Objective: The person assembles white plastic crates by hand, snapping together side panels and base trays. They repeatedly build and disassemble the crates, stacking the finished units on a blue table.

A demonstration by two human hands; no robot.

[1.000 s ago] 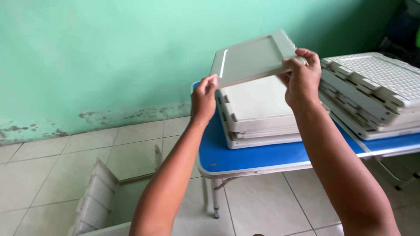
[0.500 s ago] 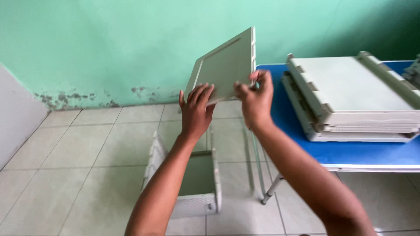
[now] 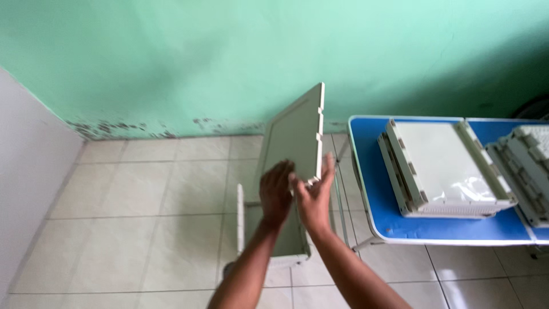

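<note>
Hands grip a pale grey-green rectangular plastic panel by its lower edge, left hand and right hand closed on it, holding it upright above a partly built white plastic box frame on the tiled floor. Stacked matching panels wait nearby on a blue folding table; assembly appears early.

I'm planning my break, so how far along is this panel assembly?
Early, by the look of it. Done: a partly built white frame stands on the tiled floor with side walls up. In hand: the left hand and right hand hold a pale panel upright above that frame, not yet seated. Left: stacks of panels and ribbed pieces wait on the blue table.
</note>
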